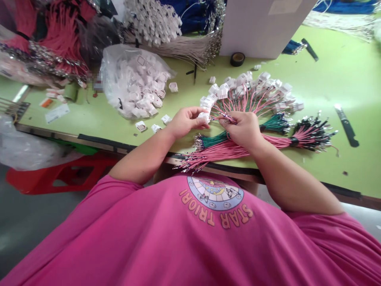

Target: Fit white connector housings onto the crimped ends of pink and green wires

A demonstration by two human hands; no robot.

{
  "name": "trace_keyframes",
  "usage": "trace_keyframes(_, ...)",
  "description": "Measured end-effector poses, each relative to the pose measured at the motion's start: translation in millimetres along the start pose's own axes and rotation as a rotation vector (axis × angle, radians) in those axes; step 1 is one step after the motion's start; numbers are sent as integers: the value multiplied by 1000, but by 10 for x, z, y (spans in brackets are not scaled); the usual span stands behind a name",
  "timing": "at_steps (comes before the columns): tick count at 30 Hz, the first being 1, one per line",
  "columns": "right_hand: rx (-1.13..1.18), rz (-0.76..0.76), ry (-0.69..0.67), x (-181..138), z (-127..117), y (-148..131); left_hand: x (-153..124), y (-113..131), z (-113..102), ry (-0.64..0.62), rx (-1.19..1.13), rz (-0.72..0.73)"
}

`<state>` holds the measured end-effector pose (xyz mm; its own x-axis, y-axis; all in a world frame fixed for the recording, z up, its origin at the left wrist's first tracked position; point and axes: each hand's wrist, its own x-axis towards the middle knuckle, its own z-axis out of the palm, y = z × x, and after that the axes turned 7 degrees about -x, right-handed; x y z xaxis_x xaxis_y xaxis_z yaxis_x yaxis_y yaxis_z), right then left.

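Note:
Between the fingers of my left hand [188, 122] is a white plastic connector housing [204, 116]. My right hand [244, 129] is closed on pink wires [228, 118], their metal tips pointing at the housing. Whether a tip sits inside the housing I cannot tell. Just beyond the hands, pink wires with white housings [250, 89] fan out on the table. A pink wire bundle [217, 155] with black ends and a green wire bundle [275, 124] lie under and beside my right hand. Loose white housings [141, 126] lie near my left forearm.
A clear bag of white housings [139, 83] stands left of the hands. Behind are a roll of black tape [237, 59], a pale box [262, 28] and white wire bundles [178, 45]. A knife [347, 125] lies at right; pink bundles [62, 35] are far left.

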<state>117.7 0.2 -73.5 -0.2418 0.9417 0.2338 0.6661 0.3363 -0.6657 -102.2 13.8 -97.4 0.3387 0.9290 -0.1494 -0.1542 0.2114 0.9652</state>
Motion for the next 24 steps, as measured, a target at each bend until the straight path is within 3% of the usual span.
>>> trace_keyframes(9, -34, -85, 103, -79, 130, 3, -29, 52, 54, 25, 21, -27)
trace_keyframes(14, 15, -133, 94, -99, 211, 23, -2, 20, 48, 4, 4, -34)
trace_keyframes(19, 58, -107, 71, -73, 247, 45, -12, 31, 69, -62, -7, -69)
trace_keyframes(24, 46, -62, 32, -64, 257, 37, -24, 28, 117, -43, -2, -76)
